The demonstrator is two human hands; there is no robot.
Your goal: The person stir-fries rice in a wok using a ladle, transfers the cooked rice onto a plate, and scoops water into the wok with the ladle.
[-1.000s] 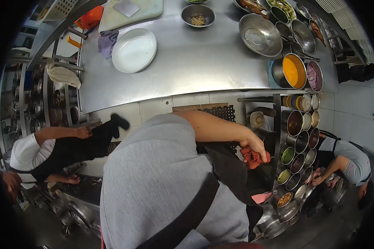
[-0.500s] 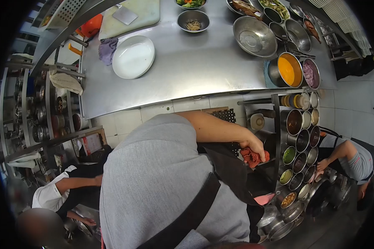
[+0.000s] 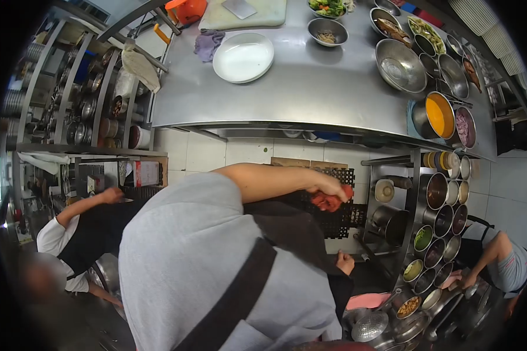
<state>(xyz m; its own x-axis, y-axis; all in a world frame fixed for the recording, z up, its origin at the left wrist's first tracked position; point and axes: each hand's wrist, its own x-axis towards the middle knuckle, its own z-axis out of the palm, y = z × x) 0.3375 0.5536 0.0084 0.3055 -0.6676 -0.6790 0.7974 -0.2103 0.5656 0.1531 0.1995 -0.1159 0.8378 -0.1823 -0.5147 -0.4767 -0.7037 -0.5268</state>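
Observation:
My left hand (image 3: 332, 188) is closed around a crumpled red cloth (image 3: 327, 202), held over the dark perforated floor mat (image 3: 341, 221). Below it in the view, in front of the dark apron (image 3: 295, 231), my right hand (image 3: 345, 262) appears with curled fingers. Whether anything is inside that hand is hidden. Closest to my right hand are a pink cloth (image 3: 366, 300) and the rack of containers. A steel pot (image 3: 390, 223) stands on a low shelf to the right of both hands.
A steel table (image 3: 228, 105) bears a white dish (image 3: 243, 57), bowls and a pot of orange liquid (image 3: 440, 115). The container rack (image 3: 413, 193) is at right. Two other people work nearby, one at left (image 3: 79, 234), one at right (image 3: 498, 257). Shelves (image 3: 70, 149) hold pans at left.
My left hand has moved with the red cloth away from the container rack, over the mat. My right hand has come into view. The left person's arm is raised, and the view has shifted.

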